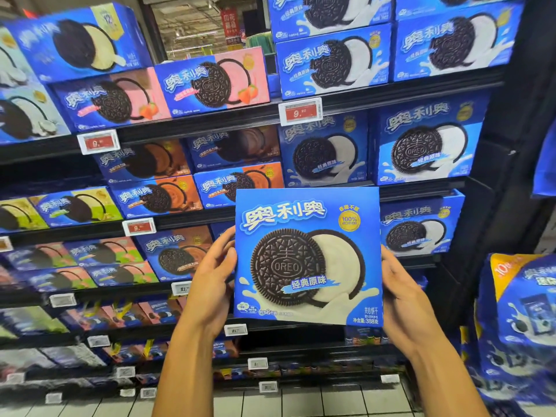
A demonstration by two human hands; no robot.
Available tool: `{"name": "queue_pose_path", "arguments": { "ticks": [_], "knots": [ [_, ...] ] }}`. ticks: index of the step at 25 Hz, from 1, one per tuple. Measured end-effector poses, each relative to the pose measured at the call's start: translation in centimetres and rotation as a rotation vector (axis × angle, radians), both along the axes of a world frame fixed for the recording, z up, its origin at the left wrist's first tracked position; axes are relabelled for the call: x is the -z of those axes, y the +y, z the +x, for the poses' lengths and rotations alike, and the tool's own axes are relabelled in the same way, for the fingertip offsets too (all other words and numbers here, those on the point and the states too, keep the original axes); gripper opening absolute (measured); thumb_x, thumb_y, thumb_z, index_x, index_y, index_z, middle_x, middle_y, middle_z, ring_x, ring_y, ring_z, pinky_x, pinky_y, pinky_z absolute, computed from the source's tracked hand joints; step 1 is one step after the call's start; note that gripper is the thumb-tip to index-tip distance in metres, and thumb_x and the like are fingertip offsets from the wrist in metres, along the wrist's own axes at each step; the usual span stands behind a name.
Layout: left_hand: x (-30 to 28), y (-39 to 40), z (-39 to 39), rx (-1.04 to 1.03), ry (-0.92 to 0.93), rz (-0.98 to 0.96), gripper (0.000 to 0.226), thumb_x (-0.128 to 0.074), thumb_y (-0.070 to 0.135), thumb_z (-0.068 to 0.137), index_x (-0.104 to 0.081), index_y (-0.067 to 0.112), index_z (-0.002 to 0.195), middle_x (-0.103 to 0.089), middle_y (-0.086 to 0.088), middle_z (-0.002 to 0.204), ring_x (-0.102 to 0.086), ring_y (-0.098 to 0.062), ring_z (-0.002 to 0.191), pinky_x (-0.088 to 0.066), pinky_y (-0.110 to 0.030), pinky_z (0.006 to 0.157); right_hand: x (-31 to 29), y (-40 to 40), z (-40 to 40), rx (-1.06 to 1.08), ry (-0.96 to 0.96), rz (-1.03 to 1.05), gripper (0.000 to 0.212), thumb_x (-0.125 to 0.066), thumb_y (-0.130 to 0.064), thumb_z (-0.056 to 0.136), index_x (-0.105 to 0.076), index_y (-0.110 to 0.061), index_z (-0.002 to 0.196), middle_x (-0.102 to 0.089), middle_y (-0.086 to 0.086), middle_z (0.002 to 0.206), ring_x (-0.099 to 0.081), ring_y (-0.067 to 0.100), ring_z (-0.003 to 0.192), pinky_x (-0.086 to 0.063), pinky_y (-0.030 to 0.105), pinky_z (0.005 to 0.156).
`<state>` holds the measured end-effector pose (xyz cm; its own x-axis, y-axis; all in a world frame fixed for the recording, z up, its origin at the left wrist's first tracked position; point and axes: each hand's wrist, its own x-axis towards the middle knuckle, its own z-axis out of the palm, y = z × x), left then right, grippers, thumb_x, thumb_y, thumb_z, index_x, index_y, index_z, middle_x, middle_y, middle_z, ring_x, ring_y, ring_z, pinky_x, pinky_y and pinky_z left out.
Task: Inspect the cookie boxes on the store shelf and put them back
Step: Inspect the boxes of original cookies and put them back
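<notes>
Both hands, left hand and right hand, are clamped on the Oreo box at 6 o'clock; loosened fingers could let it be dropped.

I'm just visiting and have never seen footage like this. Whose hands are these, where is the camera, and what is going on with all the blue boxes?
No machine here: a person wears one wide-angle camera on the head, looking forward and down, so you see their own two bare arms reaching up from the bottom of the picture. The left hand and right hand grip the side edges of one blue cookie box, held upright with its front facing the camera, as if being looked over. Behind it are store shelves stacked with more cookie boxes, blue ones with white cream on the right, pink and brown ones toward the left. Small price tags sit on the shelf edges. The held box is off the shelf, not yet put back.
</notes>
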<state>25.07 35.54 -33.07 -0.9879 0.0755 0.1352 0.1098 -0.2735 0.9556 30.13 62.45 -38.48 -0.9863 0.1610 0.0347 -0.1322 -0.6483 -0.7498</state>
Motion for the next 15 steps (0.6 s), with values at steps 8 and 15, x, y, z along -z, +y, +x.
{"name": "queue_pose_path", "arguments": {
  "ticks": [8, 15],
  "knots": [
    [1.5, -1.4, -2.2, -0.008, -0.057, 0.032, 0.028, -0.058, 0.019, 0.094, -0.067, 0.021, 0.12, -0.076, 0.001, 0.106, -0.072, -0.011, 0.081, -0.057, -0.024, 0.06, 0.4, -1.5, -1.4, 0.053, -0.026, 0.115, 0.05, -0.059, -0.029, 0.089, -0.054, -0.022, 0.139, -0.068, 0.009, 0.13, -0.069, 0.03, 0.114, -0.06, 0.05, 0.086],
    [0.6, 0.2, -7.0, 0.095, -0.016, -0.012, 0.033, -0.069, 0.011, 0.081, -0.072, 0.023, 0.112, -0.076, 0.0, 0.107, -0.071, -0.012, 0.09, -0.057, -0.023, 0.068, -1.3, -0.8, -5.0, 0.266, -0.063, 0.448, 0.047, -0.068, -0.022, 0.089, -0.061, -0.031, 0.134, -0.073, -0.005, 0.122, -0.071, 0.019, 0.11, -0.062, 0.033, 0.081]
  ]
}}
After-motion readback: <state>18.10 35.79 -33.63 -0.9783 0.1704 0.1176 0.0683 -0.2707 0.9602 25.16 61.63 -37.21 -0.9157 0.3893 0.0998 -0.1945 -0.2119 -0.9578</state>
